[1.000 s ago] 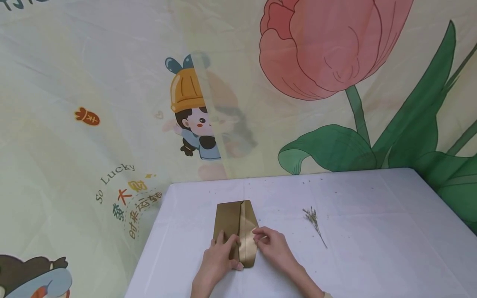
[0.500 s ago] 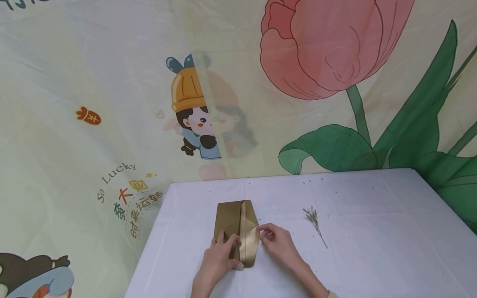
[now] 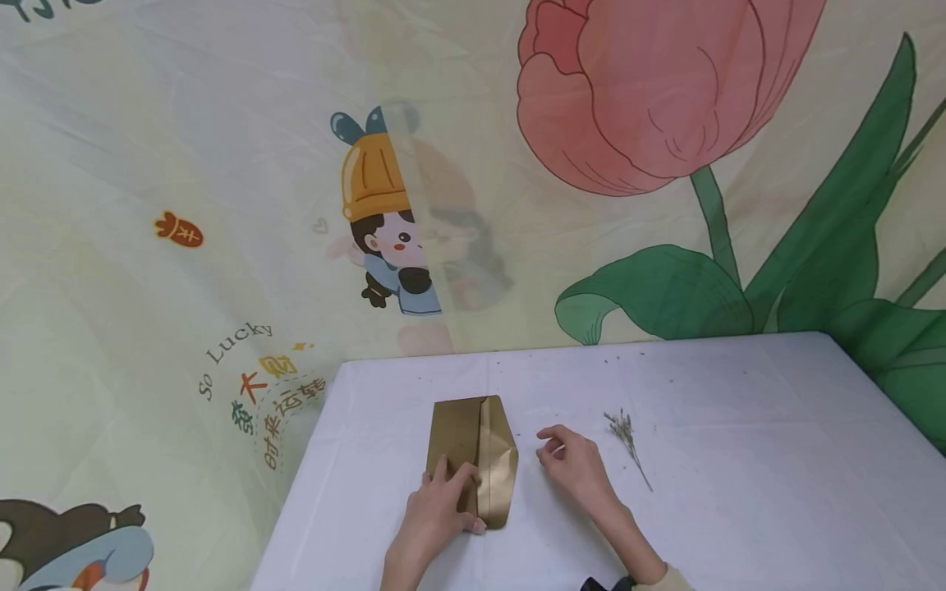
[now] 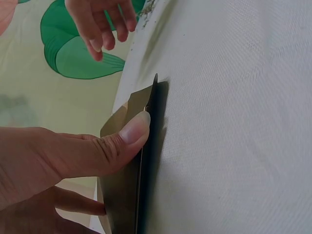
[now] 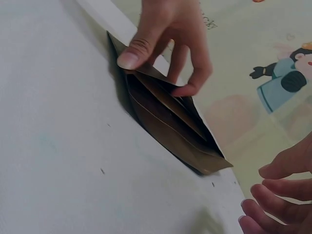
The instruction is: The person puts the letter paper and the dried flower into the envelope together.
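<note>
On the table [image 3: 739, 492], the envelope [image 3: 493, 464] lies left of the sprig [image 3: 623, 431].

There on the wall cloth [image 3: 111, 328], arching up: "So Lucky" [image 3: 236, 358]! Right below, colourful characters 發大财 [image 3: 253, 386], then brown 时来运转 [image 3: 288, 402]. Top left, more lettering [image 3: 35, 10], cut off; the red pouch [image 3: 179, 230] bears an unclear sign.

Grips a brown envelope [image 5: 170, 134] by the rim with the left hand [image 5: 173, 29], thumb near one end, fingers bent at the upper panel. Reveals layered folds inside the gaping mouth, set aslant on a white cloth [image 5: 53, 126]. Holds the right hand [image 5: 287, 189] at lower right, fingers loosely bent, apart from the envelope. Scattered on the cloth, small dark specks [image 5: 103, 171]; behind, a pale backdrop [image 5: 243, 44] printed with a blue-clad cartoon figure [image 5: 273, 97] and partly hidden lettering [image 5: 209, 23].
</note>
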### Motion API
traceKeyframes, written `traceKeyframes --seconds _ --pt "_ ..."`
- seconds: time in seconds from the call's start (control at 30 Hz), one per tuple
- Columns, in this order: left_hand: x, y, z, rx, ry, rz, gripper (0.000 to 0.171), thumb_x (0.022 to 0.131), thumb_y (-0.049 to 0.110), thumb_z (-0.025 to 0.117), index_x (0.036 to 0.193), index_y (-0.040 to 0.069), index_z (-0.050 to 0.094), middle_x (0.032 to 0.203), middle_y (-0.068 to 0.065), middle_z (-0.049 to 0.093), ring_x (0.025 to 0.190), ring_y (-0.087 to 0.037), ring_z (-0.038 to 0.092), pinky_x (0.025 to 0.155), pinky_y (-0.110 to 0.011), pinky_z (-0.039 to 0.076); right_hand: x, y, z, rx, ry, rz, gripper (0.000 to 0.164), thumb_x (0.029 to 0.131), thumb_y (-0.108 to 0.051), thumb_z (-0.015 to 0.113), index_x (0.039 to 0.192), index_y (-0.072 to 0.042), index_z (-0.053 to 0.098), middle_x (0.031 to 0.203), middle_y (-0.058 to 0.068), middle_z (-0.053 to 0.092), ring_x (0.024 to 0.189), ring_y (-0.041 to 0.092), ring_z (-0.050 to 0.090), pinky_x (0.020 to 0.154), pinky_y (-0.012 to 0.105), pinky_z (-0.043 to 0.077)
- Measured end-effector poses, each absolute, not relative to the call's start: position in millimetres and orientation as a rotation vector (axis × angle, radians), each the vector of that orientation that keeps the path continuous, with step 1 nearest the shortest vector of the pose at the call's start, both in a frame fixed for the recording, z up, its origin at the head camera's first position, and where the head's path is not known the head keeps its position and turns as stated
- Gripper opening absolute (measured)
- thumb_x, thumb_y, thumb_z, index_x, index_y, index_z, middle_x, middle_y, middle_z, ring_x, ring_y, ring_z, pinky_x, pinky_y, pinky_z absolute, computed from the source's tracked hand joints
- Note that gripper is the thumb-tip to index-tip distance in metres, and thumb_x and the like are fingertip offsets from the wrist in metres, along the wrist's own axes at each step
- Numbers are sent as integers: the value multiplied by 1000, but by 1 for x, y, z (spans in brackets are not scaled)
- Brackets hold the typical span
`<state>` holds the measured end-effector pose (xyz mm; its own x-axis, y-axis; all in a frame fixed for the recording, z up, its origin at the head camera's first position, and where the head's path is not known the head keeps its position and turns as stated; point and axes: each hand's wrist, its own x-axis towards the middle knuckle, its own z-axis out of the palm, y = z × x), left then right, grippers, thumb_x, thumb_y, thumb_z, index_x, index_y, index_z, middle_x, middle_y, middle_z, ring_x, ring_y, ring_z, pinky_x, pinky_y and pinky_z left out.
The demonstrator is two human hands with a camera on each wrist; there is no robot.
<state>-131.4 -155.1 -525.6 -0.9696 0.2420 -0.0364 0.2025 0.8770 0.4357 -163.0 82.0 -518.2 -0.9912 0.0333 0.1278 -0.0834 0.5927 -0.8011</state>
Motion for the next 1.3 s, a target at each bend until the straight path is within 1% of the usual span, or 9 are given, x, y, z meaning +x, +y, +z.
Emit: traceKeyframes --seconds 0.17,0.37,0.57,0.67,0.8,0.87,1.0,1.1,1.3 --pt "-132 -157 -524 331 2945 682 63 67 37 92 118 28 57 149 -40 43 121 -69 50 72 -65 51 -168 86 -517 13 -2707 1311 20 87 -4 72 107 -5 75 80 0 69 74 13 64 66 31 51" --pt "-131 -161 -524 340 2952 675 64 67 37 92 119 28 57 149 -40 42 121 -74 46 71 -66 51 -170 95 -520 -34 -2696 1201 18 89 -6 74 106 -4 75 85 3 71 75 15 66 63 31 51" --pt "-131 -164 -523 354 2969 664 63 66 37 92 118 28 58 148 -40 44 119 -74 48 67 -61 52 -174 112 -518 -169 -2681 968 15 90 -10 76 102 -3 72 94 11 70 83 26 67 68 42 54" --pt "-132 -163 -521 353 2966 668 63 67 37 92 119 27 58 148 -40 44 119 -73 48 65 -58 52 -177 122 -515 -230 -2704 921 21 90 -13 77 105 0 70 98 15 69 87 30 66 72 46 55" --pt "-134 -161 -520 348 2951 683 63 68 37 92 119 28 58 149 -40 42 122 -72 47 69 -62 52 -179 136 -514 -307 -2745 916 33 89 -18 79 111 5 67 103 21 66 92 35 65 74 50 55" --pt "-134 -160 -521 349 2946 689 63 68 36 92 119 28 58 150 -40 41 122 -72 47 71 -64 52 -178 142 -515 -329 -2755 904 37 88 -18 80 112 7 65 103 24 64 91 37 63 72 51 54" --pt "-133 -159 -523 346 2940 687 63 67 36 92 119 28 57 150 -41 41 122 -71 47 70 -64 51 -177 150 -518 -354 -2782 883 46 85 -19 83 114 11 63 100 27 61 88 39 60 64 48 52" --pt "-132 -158 -525 336 2939 691 63 66 36 92 118 28 57 149 -40 41 122 -71 48 72 -65 51 -176 154 -520 -363 -2815 872 52 85 -21 84 115 14 60 98 28 59 85 39 58 60 46 49" --pt "-131 -157 -525 340 2948 688 64 66 37 92 118 28 57 148 -41 43 121 -71 49 71 -65 51 -175 160 -522 -376 -2877 852 54 84 -24 84 109 17 59 91 26 55 77 35 54 55 41 44"
